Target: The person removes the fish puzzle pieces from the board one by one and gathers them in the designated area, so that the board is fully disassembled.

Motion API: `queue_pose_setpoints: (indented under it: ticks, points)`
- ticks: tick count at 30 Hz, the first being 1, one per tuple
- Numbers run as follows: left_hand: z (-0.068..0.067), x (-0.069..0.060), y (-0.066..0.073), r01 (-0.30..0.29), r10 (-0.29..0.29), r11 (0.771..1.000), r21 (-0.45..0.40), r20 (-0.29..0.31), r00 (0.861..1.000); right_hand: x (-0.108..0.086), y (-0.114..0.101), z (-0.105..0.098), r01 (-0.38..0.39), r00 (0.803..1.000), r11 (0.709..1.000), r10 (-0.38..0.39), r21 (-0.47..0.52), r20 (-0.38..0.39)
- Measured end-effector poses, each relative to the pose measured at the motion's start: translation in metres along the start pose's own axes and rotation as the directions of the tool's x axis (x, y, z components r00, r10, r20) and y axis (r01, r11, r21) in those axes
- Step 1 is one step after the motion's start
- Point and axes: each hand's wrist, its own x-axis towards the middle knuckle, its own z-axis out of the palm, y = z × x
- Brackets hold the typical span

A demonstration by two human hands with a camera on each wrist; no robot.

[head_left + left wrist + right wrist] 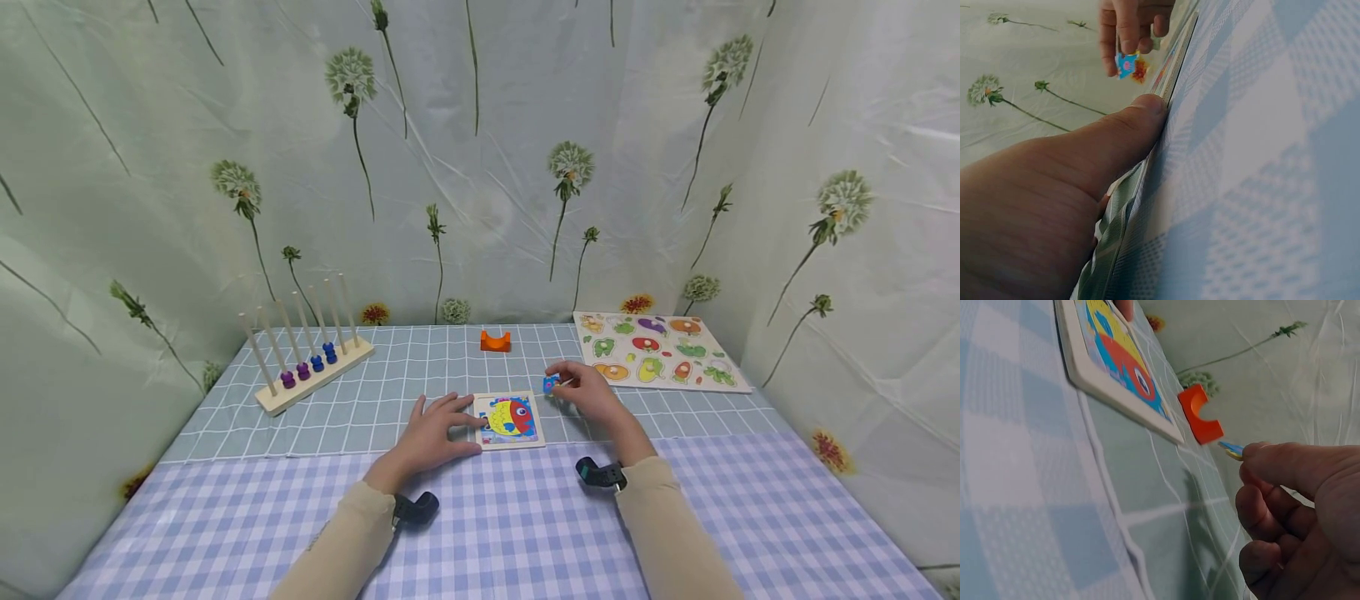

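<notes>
A square fish puzzle in a pale wooden frame lies flat on the grey-green cloth, showing a yellow fish with a red head. My left hand spreads its fingers over the puzzle's left side, and its thumb touches the frame's near edge. Just right of the puzzle, my right hand pinches a small blue puzzle piece between thumb and fingers. In the right wrist view this piece is seen edge-on, held above the cloth. The left wrist view shows its blue face with a pink mark.
An orange arched block stands behind the puzzle. At the back left is a wooden peg stand with purple and blue beads. A vegetable puzzle board lies at the back right. A checked cloth covers the near side.
</notes>
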Motion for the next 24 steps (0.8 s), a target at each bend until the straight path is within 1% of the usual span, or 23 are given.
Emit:
queue_pose_setpoints:
  ticks: [4, 8, 16, 20, 24]
  points:
    - [0.0, 0.0, 0.0, 0.007, -0.007, 1.0, -0.006, 0.005, 1.0, 0.001, 0.006, -0.002, -0.021, 1.0, 0.999, 0.021, -0.046, 0.004]
    - [0.0, 0.0, 0.0, 0.012, -0.012, 1.0, -0.007, 0.006, 1.0, 0.001, 0.011, -0.001, -0.007, 1.0, 0.995, 0.008, -0.098, 0.009]
    - [0.001, 0.0, -0.001, 0.007, -0.007, 1.0, -0.002, 0.005, 1.0, 0.0, 0.018, 0.004, 0.032, 0.999, 0.979, -0.04, -0.203, -0.032]
    - [0.001, 0.0, -0.001, 0.008, -0.008, 1.0, -0.006, 0.006, 1.0, 0.0, 0.018, 0.006, 0.03, 0.997, 0.964, -0.047, -0.265, -0.055]
    - [0.001, 0.0, -0.001, 0.005, -0.005, 1.0, -0.003, 0.005, 1.0, 0.0, 0.018, 0.008, 0.014, 0.998, 0.959, -0.032, -0.281, -0.059]
